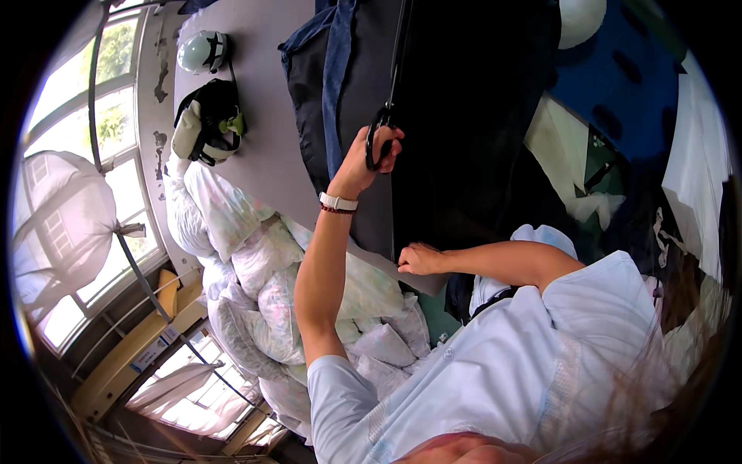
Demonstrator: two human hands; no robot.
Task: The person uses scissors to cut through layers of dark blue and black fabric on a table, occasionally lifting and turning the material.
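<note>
My left hand (pixel 372 155) grips the black handles of long scissors (pixel 383 127), whose dark blades point away from me along black fabric (pixel 456 116) spread over a grey work surface. Strips of navy cloth (pixel 328 93) lie just left of the scissors. My right hand (pixel 417 259) is at the near end of the black fabric, fingers curled and pressed on its edge.
A pale helmet (pixel 202 52) and a black-and-white bundle (pixel 209 124) sit on the grey surface (pixel 263 131) at left. White quilted bags (pixel 263 286) are piled below them, near windows (pixel 116 116). Blue material (pixel 634 46) and white sheets (pixel 688 170) are at right.
</note>
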